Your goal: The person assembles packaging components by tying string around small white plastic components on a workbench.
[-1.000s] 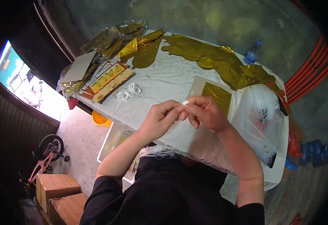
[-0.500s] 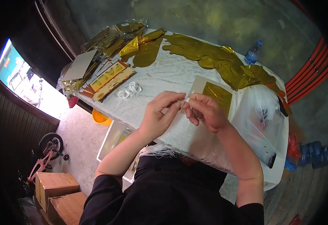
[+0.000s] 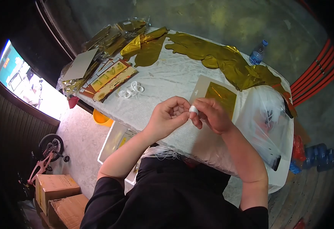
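My left hand (image 3: 167, 116) and my right hand (image 3: 211, 115) meet over the near part of the white-covered table (image 3: 167, 82). Both pinch a small white roll (image 3: 193, 110) between their fingertips. Just behind my right hand lies a white card holding a gold foil sheet (image 3: 219, 95). A small pile of white loops (image 3: 132, 90) rests on the table to the left of my hands.
Gold foil balloons (image 3: 220, 61) lie along the table's far side, and packaged gold items with a lettered banner (image 3: 108, 76) sit at the far left. A clear plastic bag (image 3: 268, 118) is on the right. A water bottle (image 3: 257, 53) stands beyond the table. Cardboard boxes (image 3: 56, 192) sit on the floor.
My left fingers, stretched out half a second ago, have curled back in, and both hands now close together on the white roll.
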Available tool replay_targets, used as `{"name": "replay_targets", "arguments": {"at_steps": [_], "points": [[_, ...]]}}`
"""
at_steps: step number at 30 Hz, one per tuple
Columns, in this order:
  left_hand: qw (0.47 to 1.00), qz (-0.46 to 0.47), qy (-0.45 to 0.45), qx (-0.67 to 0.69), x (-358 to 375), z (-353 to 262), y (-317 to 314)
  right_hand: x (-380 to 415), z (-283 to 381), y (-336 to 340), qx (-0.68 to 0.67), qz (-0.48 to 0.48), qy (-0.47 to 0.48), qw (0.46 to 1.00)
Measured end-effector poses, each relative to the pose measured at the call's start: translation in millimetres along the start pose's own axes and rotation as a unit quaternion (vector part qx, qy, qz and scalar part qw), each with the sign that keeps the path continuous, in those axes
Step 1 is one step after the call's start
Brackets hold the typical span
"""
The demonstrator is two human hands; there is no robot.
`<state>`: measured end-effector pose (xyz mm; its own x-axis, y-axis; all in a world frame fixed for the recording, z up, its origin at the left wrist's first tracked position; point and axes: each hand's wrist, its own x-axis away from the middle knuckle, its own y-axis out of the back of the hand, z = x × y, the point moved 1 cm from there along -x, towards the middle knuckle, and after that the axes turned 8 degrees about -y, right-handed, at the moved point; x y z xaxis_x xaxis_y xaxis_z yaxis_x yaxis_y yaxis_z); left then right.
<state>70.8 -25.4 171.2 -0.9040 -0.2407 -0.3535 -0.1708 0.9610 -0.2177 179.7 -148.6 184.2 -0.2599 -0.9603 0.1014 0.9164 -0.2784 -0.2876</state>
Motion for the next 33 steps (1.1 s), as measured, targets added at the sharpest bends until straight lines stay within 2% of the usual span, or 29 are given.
{"name": "replay_targets", "arguments": {"at_steps": [2,12,15,21,23,29,33], "points": [[0.997,0.020,-0.002,-0.079,1,0,0,0,-2,1,0.011,0.002,0.000,1.000],[0.999,0.025,0.023,-0.021,6,4,-1,-1,-7,-3,-0.002,0.002,-0.006,1.000],[0.999,-0.005,0.006,-0.037,8,10,0,0,-4,-7,-0.001,-0.005,-0.014,1.000],[0.999,0.022,0.026,-0.007,9,13,2,-1,-8,-2,-0.046,0.012,-0.021,0.999],[0.999,-0.016,-0.020,0.027,7,9,-3,-2,-10,-1,-0.049,0.015,-0.025,0.998],[0.999,0.006,0.003,-0.034,10,13,1,-4,-12,0,-0.051,0.018,-0.021,0.998],[0.999,0.012,0.011,-0.027,9,14,-2,-4,-11,1,-0.013,0.007,-0.007,1.000]]}}
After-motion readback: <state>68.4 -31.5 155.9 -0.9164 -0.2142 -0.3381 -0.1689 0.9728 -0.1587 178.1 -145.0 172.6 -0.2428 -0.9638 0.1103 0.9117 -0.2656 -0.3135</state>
